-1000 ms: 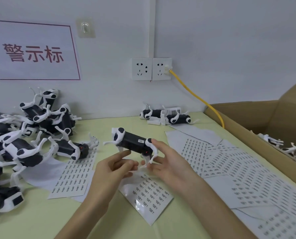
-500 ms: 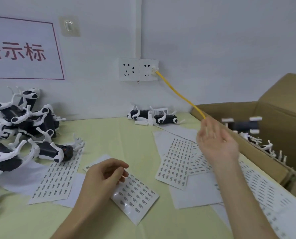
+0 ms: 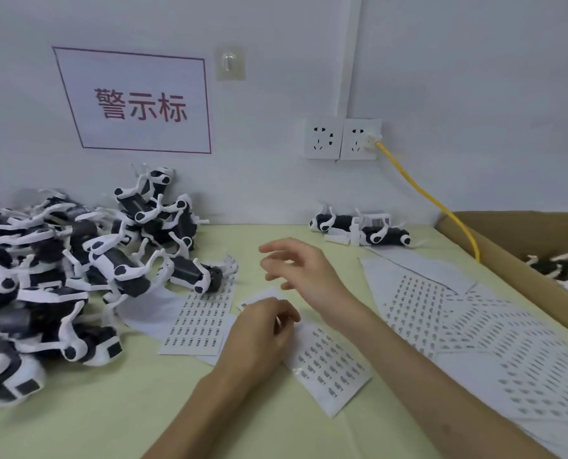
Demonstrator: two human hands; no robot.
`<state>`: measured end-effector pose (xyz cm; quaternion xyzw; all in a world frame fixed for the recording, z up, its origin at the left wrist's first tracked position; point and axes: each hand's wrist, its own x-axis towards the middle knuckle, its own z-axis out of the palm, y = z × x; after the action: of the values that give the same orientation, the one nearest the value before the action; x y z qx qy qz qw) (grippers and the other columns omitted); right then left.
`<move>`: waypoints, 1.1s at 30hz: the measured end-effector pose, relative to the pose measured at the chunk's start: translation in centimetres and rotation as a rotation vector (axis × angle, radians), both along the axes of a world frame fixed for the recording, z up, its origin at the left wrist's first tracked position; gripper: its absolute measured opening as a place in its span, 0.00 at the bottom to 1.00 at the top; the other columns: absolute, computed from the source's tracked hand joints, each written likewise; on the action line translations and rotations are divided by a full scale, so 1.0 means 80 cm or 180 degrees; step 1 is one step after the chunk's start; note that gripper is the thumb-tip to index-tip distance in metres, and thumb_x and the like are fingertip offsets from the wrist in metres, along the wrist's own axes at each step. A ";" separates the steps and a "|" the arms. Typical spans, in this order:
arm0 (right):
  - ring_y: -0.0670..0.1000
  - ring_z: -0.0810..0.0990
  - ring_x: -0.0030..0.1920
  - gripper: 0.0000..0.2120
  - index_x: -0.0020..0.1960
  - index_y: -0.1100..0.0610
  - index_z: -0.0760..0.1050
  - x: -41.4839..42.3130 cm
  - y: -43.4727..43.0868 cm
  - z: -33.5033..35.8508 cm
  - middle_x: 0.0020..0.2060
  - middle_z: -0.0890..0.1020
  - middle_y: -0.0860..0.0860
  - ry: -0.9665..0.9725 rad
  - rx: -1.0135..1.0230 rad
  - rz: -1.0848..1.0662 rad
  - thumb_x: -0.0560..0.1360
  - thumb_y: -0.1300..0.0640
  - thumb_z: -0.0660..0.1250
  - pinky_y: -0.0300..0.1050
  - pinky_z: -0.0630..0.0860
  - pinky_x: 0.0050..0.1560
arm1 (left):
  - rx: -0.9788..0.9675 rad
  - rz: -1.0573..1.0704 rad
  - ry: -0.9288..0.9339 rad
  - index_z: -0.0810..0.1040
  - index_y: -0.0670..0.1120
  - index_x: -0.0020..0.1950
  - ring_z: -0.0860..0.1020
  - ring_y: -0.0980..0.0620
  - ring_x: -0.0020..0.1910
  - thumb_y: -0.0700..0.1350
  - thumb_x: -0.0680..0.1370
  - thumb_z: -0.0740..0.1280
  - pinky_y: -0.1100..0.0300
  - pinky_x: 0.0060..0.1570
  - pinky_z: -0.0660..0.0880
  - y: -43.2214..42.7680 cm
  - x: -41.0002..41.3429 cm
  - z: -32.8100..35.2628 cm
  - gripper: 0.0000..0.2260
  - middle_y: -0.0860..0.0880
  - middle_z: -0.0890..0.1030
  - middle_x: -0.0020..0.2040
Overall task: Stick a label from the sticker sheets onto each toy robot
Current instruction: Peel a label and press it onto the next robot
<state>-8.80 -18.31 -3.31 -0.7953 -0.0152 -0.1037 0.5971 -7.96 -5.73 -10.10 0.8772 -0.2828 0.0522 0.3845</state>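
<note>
Desk (image 3: 117, 412): robots (image 3: 117, 270) piled left, sheet (image 3: 339, 397) centre. Right hand (image 3: 304, 270) empty, fingers spread, hovering near robots; left hand (image 3: 262, 331) curled on sheet, pinch unclear. Probably between robots; next: grab one, peel label (image 3: 324, 363).

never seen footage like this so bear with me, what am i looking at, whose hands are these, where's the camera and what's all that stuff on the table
There is no machine here: a person works with bare hands, and the single picture comes from a camera worn on their head, looking forward and down. On the pale green table lie a pile of black-and-white toy robot dogs at the left, two more toys by the wall, and sticker sheets spread across the middle and right. A cardboard box at the right holds further toys. The left hand rests with curled fingers on the nearest sheet; whether it pinches a label is hidden. The right hand hovers open, holding nothing.
</note>
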 end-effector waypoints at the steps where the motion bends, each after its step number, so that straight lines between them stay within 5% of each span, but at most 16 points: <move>1: 0.48 0.84 0.50 0.12 0.60 0.48 0.80 0.014 0.014 -0.001 0.53 0.83 0.45 -0.0032 -0.0451 0.0110 0.76 0.54 0.73 0.39 0.77 0.49 | -0.0039 -0.0024 0.0027 0.83 0.50 0.47 0.77 0.59 0.38 0.38 0.79 0.65 0.64 0.40 0.73 0.000 0.002 -0.002 0.09 0.55 0.82 0.41; 5: 0.50 0.76 0.61 0.19 0.63 0.48 0.78 0.063 0.067 -0.012 0.63 0.77 0.49 -0.0078 -0.1675 0.0447 0.74 0.50 0.75 0.48 0.74 0.59 | -0.0094 -0.0051 0.0050 0.73 0.50 0.43 0.73 0.58 0.33 0.38 0.79 0.65 0.64 0.34 0.65 0.000 0.006 -0.011 0.08 0.57 0.74 0.35; 7: 0.53 0.76 0.58 0.12 0.57 0.51 0.81 0.082 0.083 -0.018 0.56 0.79 0.51 -0.0147 -0.2051 0.0337 0.74 0.50 0.74 0.53 0.75 0.57 | -0.0214 -0.0099 0.0055 0.78 0.44 0.48 0.77 0.51 0.39 0.40 0.77 0.63 0.54 0.39 0.70 0.002 0.009 -0.015 0.05 0.49 0.79 0.40; 9: 0.56 0.77 0.53 0.09 0.50 0.56 0.82 0.095 0.089 -0.024 0.50 0.81 0.54 -0.0118 -0.2235 0.0119 0.76 0.50 0.72 0.53 0.76 0.52 | -0.0276 -0.0105 0.0091 0.79 0.40 0.54 0.78 0.52 0.45 0.40 0.76 0.62 0.55 0.44 0.73 0.005 0.011 -0.016 0.10 0.49 0.79 0.44; 12: 0.58 0.81 0.46 0.13 0.46 0.61 0.81 0.106 0.084 -0.028 0.45 0.84 0.56 0.0025 -0.2110 -0.0097 0.79 0.51 0.67 0.52 0.77 0.46 | -0.0351 -0.0136 0.0343 0.77 0.45 0.46 0.77 0.53 0.41 0.34 0.76 0.63 0.60 0.34 0.70 0.006 0.011 -0.011 0.07 0.52 0.78 0.38; 16: 0.48 0.76 0.34 0.12 0.42 0.55 0.83 0.096 0.057 -0.023 0.32 0.80 0.45 0.0002 -0.1273 -0.0600 0.79 0.50 0.66 0.45 0.69 0.34 | -0.0238 -0.0216 0.0203 0.70 0.56 0.38 0.73 0.62 0.34 0.35 0.76 0.63 0.67 0.33 0.63 0.004 0.010 -0.004 0.15 0.57 0.73 0.35; 18: 0.48 0.79 0.35 0.12 0.40 0.54 0.83 0.081 0.031 -0.019 0.33 0.82 0.47 -0.0004 -0.1079 -0.0750 0.79 0.51 0.67 0.45 0.72 0.37 | -0.0181 -0.0176 0.0124 0.81 0.52 0.49 0.74 0.61 0.40 0.36 0.78 0.62 0.68 0.39 0.67 0.004 0.009 -0.003 0.12 0.54 0.78 0.43; 22: 0.56 0.86 0.46 0.12 0.40 0.54 0.83 0.031 -0.024 -0.011 0.42 0.87 0.52 0.0041 0.0187 -0.0827 0.80 0.55 0.66 0.50 0.77 0.48 | -0.0411 -0.0009 0.0199 0.82 0.47 0.66 0.78 0.59 0.49 0.42 0.82 0.67 0.70 0.50 0.73 0.006 0.010 0.003 0.12 0.53 0.81 0.54; 27: 0.49 0.86 0.43 0.11 0.53 0.56 0.82 -0.034 -0.068 -0.009 0.47 0.87 0.51 0.0296 0.2034 -0.0459 0.82 0.52 0.63 0.47 0.76 0.51 | -0.1790 -0.0367 0.1719 0.77 0.50 0.72 0.83 0.61 0.53 0.55 0.79 0.73 0.64 0.49 0.78 0.004 0.004 0.020 0.23 0.56 0.85 0.59; 29: 0.49 0.84 0.39 0.09 0.51 0.55 0.80 -0.050 -0.070 -0.015 0.45 0.85 0.52 0.0417 0.2435 -0.0320 0.81 0.51 0.64 0.47 0.74 0.50 | -0.2230 -0.0654 0.2246 0.78 0.50 0.72 0.83 0.56 0.56 0.60 0.76 0.72 0.60 0.52 0.78 0.006 0.005 0.024 0.27 0.54 0.84 0.64; 33: 0.50 0.85 0.40 0.10 0.53 0.56 0.80 -0.067 -0.052 -0.028 0.47 0.85 0.55 0.0815 0.2843 -0.0097 0.79 0.50 0.66 0.44 0.76 0.41 | -0.2935 -0.1304 0.2689 0.81 0.46 0.68 0.79 0.53 0.56 0.56 0.80 0.69 0.59 0.55 0.75 0.010 0.003 0.027 0.20 0.49 0.82 0.63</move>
<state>-14.13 -22.50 -5.53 -0.4668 0.1165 -0.0099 0.8766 -7.70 -4.93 -7.92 0.4960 -0.2175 -0.2551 0.8010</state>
